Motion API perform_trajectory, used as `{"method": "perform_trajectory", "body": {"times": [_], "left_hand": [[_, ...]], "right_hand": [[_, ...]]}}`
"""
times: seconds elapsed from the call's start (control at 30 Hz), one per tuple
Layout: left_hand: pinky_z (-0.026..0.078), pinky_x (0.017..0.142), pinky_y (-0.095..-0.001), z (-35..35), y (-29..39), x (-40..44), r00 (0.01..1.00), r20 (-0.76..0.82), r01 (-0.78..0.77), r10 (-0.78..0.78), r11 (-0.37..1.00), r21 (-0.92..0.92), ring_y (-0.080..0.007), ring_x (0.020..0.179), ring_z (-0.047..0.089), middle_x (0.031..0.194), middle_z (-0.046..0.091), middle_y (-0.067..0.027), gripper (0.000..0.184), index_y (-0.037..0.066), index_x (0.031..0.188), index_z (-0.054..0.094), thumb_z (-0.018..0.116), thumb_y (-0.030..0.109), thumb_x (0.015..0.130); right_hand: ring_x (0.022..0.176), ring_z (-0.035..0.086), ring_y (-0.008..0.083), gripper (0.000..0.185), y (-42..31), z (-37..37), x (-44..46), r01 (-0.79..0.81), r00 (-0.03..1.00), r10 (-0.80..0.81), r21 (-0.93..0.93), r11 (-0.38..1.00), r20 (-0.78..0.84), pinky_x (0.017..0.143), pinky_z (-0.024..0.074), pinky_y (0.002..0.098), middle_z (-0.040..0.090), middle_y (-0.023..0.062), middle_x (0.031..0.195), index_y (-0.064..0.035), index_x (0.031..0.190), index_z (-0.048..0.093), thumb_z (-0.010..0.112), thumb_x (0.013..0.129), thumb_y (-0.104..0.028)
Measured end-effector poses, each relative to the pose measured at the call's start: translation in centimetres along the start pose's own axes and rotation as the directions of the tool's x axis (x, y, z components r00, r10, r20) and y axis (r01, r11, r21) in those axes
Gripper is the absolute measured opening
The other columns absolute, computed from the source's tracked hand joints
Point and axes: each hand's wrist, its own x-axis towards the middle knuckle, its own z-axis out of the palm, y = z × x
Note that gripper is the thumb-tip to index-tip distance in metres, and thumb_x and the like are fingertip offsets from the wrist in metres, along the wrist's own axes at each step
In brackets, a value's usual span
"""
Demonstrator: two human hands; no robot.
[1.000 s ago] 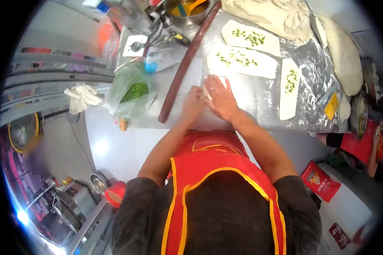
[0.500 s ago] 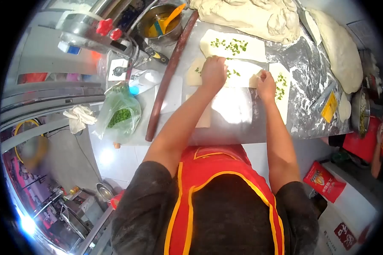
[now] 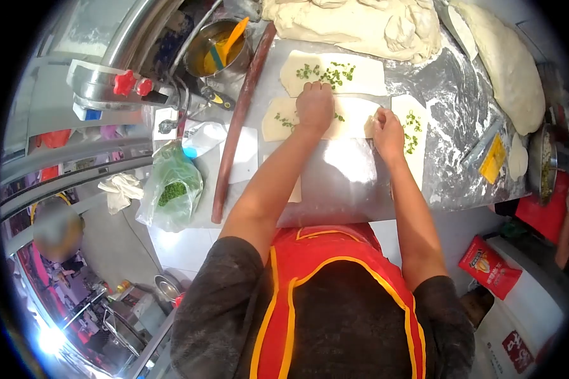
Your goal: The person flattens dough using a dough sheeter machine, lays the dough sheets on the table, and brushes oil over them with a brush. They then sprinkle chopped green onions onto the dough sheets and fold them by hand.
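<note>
My left hand (image 3: 316, 108) is over the middle dough sheet (image 3: 357, 107), knuckles up and fingers curled together; what its fingertips hold, if anything, is hidden. At that sheet's right end my right hand (image 3: 389, 134) pinches the dough edge between thumb and fingers. Chopped green onion (image 3: 284, 121) shows on the sheet at either side of my left hand. Behind lies another dough sheet (image 3: 370, 76) with green onion scattered on it. A third, upright dough sheet (image 3: 417, 161), also sprinkled, lies just right of my right hand.
A long rolling pin (image 3: 237, 129) lies on the left. Beyond it are a metal pot (image 3: 240, 63) with an orange-handled brush and a bag of green onion (image 3: 186, 205). Large dough masses (image 3: 354, 25) line the back and right. A yellow scraper (image 3: 493, 158) lies near the right edge.
The camera view has shifted slightly, moving the table things leftward. My left hand has moved a little rightward along the middle dough sheet. My right hand stays at its right end.
</note>
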Motion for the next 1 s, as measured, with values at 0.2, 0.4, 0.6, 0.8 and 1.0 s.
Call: {"method": "perform_trajectory", "body": {"times": [0.2, 0.4, 0.6, 0.8, 1.0], "left_hand": [[0.048, 0.074, -0.0372, -1.4, 0.6, -2.4, 0.997, 0.079, 0.028, -0.018, 0.991, -0.128, -0.0256, 0.087, 0.055, 0.087, 0.060, -0.0070, 0.010, 0.009, 0.083, 0.062, 0.059, 0.017, 0.078], [0.047, 0.074, -0.0339, -2.1, -1.2, -2.0, 0.993, -0.114, 0.019, -0.037, 0.988, -0.154, -0.0253, 0.086, 0.053, 0.085, 0.058, -0.0065, 0.008, 0.010, 0.083, 0.063, 0.057, 0.011, 0.077], [0.046, 0.075, -0.0360, -2.3, -0.9, -1.3, 0.997, -0.067, 0.012, -0.027, 0.977, -0.213, -0.0274, 0.088, 0.053, 0.087, 0.059, -0.0069, 0.010, 0.009, 0.086, 0.065, 0.058, 0.012, 0.079], [0.045, 0.076, -0.0382, -4.2, -1.5, -4.5, 0.998, -0.067, -0.010, -0.017, 0.922, -0.387, -0.0306, 0.088, 0.053, 0.089, 0.059, -0.0125, 0.011, 0.004, 0.085, 0.063, 0.054, 0.010, 0.081], [0.044, 0.080, -0.0398, -7.4, 0.5, -10.0, 0.984, 0.124, 0.180, -0.131, 0.757, -0.628, -0.0328, 0.092, 0.053, 0.097, 0.057, -0.0151, 0.019, 0.002, 0.099, 0.057, 0.055, 0.007, 0.081]], "right_hand": [[0.089, 0.058, 0.0323, 0.026, -0.8, -0.5, 0.2, -0.032, 0.999, 0.032, -0.049, 0.998, 0.003, 0.080, 0.0453, 0.0377, 0.060, 0.0188, 0.094, 0.0027, 0.102, 0.055, 0.060, 0.079, -0.009], [0.083, 0.061, 0.0312, 0.021, -0.8, 0.0, 1.3, -0.195, 0.981, 0.195, 0.029, 0.980, -0.003, 0.078, 0.0469, 0.0362, 0.063, 0.0166, 0.089, 0.0028, 0.095, 0.056, 0.059, 0.077, -0.009], [0.079, 0.062, 0.0256, 0.021, -0.8, -0.3, 1.6, -0.166, 0.985, 0.167, -0.026, 0.986, 0.033, 0.074, 0.0477, 0.0333, 0.064, 0.0138, 0.084, -0.0007, 0.091, 0.058, 0.062, 0.074, -0.013], [0.073, 0.061, 0.0270, 0.008, -3.5, -0.4, 0.4, 0.001, 1.000, 0.001, 0.111, 0.994, -0.011, 0.070, 0.0476, 0.0344, 0.061, 0.0152, 0.078, -0.0009, 0.083, 0.053, 0.054, 0.078, -0.006], [0.063, 0.058, 0.0171, 0.007, -7.8, 3.8, 0.2, -0.052, 0.987, -0.037, 0.522, 0.851, 0.159, 0.062, 0.0486, 0.0292, 0.061, 0.0095, 0.074, -0.0007, 0.083, 0.052, 0.055, 0.077, -0.003]]}}
